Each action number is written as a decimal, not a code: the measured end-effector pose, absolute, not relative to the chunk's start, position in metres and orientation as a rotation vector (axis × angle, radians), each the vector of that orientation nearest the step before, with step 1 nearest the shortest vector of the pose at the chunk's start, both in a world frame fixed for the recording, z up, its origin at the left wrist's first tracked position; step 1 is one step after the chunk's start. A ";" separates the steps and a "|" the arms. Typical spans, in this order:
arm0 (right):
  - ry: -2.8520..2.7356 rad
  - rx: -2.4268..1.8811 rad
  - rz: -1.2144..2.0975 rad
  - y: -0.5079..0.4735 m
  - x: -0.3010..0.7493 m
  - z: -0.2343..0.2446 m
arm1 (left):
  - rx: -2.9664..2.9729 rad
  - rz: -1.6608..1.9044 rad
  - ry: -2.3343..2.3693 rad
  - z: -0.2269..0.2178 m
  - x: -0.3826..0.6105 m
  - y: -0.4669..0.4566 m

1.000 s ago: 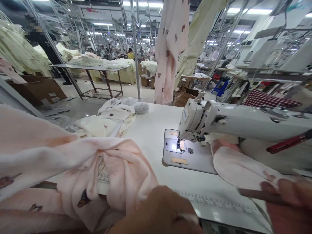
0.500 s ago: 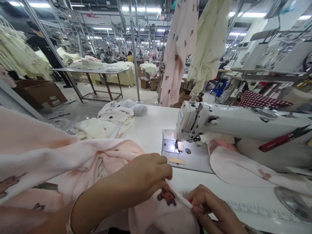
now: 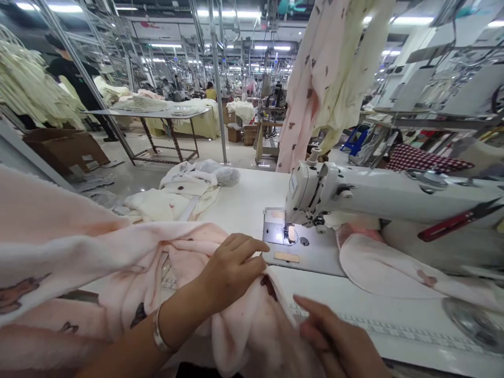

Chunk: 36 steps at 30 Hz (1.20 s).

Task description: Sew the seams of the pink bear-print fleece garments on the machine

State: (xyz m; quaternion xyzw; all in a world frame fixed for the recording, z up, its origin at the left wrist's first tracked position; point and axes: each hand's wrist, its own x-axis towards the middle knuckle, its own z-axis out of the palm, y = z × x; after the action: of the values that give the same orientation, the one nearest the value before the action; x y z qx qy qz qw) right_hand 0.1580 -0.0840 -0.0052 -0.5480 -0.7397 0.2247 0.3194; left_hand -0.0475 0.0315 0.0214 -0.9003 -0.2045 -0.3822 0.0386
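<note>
A pale pink fleece fabric piece (image 3: pixel 244 331) with small printed figures hangs over the front edge of the table, its edge running up between my hands. My left hand (image 3: pixel 236 270), with a bangle on its wrist, pinches the upper end of that edge just in front of the sewing machine's plate. Lower right, my right hand (image 3: pixel 338 338) is at the lower end of the edge; its index finger points out while the other fingers curl at the fabric, partly blurred. Behind them stands a white sewing machine (image 3: pixel 354 191), its needle area (image 3: pixel 289 233) lit.
More pink fabric (image 3: pixel 63 247) is heaped at left. Cream pieces (image 3: pixel 157 202) lie on the table's far left corner. Another pink piece (image 3: pixel 381 265) lies under the machine arm, where red-handled snips (image 3: pixel 452 223) rest. Pink and yellow garments (image 3: pixel 311 79) hang behind. A tape-like scale (image 3: pixel 394 333) runs along the table.
My left hand has shifted slightly left and up with the fabric edge. My right index finger has straightened away from the thumb. The hanging garments appear farther right.
</note>
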 end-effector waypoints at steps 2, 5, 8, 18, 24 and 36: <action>-1.978 -1.347 0.429 -0.070 0.158 0.006 | -2.820 -1.212 -0.569 0.024 -0.045 0.025; -2.144 -1.208 0.332 -0.049 0.155 0.019 | -2.885 -1.182 -0.517 0.025 -0.045 0.019; -2.273 -1.222 0.370 -0.040 0.153 0.025 | -2.913 -1.195 -0.541 0.022 -0.049 0.018; -1.849 -1.073 0.811 -0.051 0.151 0.031 | -3.424 -1.122 -1.072 0.036 -0.039 0.006; -1.309 -0.818 1.552 -0.062 0.142 0.028 | -3.764 -0.826 -0.935 0.045 -0.031 0.009; -2.155 -1.500 0.394 -0.047 0.211 -0.002 | -4.093 -0.694 -1.300 0.062 -0.057 0.009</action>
State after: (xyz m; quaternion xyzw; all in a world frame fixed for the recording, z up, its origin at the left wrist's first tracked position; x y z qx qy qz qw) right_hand 0.2114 -0.0470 -0.0023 -0.5482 -0.7878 0.1440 0.2408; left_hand -0.0571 0.0088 0.0619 -0.7741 -0.2459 -0.1313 -0.5684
